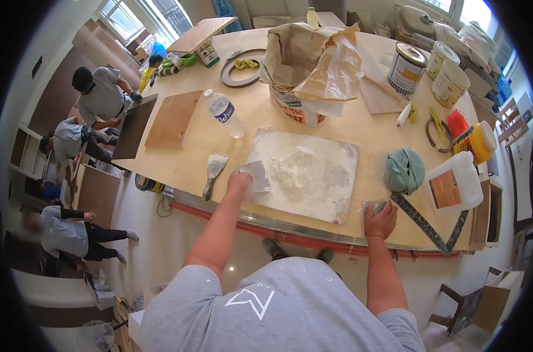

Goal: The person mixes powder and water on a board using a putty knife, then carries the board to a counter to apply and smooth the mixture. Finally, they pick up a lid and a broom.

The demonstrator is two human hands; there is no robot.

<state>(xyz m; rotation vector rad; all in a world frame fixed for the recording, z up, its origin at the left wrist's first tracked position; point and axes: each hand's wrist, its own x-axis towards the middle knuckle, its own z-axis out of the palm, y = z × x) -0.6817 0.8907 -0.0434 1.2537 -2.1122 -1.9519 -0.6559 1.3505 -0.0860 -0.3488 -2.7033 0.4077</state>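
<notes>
My left hand (239, 183) grips a flat, pale grey scraper blade (257, 178) at the left edge of a square board (344, 176). A heap of white powder (301, 167) covers the board's middle. To the left lies a putty knife (214, 173) with a white-caked blade. Right of the board, my right hand (381, 220) is closed at the table's front edge over a small grey piece that its fingers partly hide. Near that hand are a green wrapped ball-shaped bundle (404, 171) and a dark speckled V-shaped strip (422, 226).
Behind the board stands an open paper sack (313, 64) in a bucket. A water bottle (225, 114), a wooden panel (174, 119), a paint can (407, 67), a white jug (454, 183) and a yellow tub (476, 142) stand or lie around. Several people work at left.
</notes>
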